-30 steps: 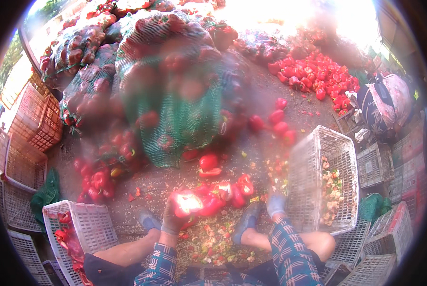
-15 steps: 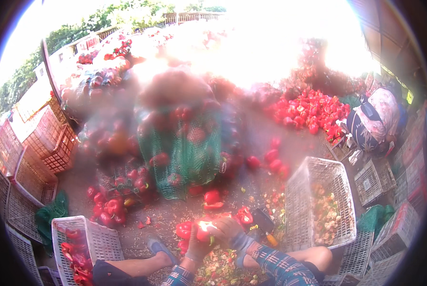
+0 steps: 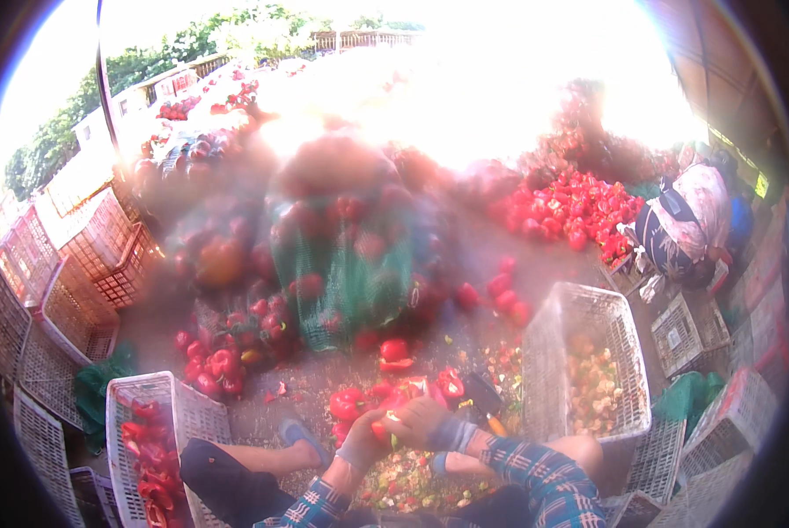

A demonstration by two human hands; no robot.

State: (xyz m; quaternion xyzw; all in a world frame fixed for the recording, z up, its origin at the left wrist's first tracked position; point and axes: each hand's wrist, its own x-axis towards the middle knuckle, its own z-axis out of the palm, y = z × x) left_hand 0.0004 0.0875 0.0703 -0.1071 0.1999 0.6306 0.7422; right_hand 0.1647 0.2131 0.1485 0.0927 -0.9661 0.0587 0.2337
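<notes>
Between my hands, low in the middle of the head view, is a red bell pepper (image 3: 380, 432), mostly hidden by fingers. My left hand (image 3: 362, 443) is closed around it from the left. My right hand (image 3: 422, 424), in a grey-white cuff, has its fingers closed against the pepper's right side, where a small pale patch shows. Whether a tool is in these fingers I cannot tell. Just beyond lie several red peppers (image 3: 348, 404), some cut. Pale and red pepper scraps (image 3: 405, 484) cover the ground below my hands.
A white crate of red pepper pieces (image 3: 154, 471) stands left; another with pale cores (image 3: 593, 374) stands right. An orange-handled blade (image 3: 491, 409) lies near my right hand. Beyond are a green mesh sack of peppers (image 3: 346, 290), a pepper heap (image 3: 570, 207) and a bending person (image 3: 686, 220).
My hands have drawn closer together and slightly down, covering more of the pepper. The view has shifted a little, so the crates on the left sit farther right.
</notes>
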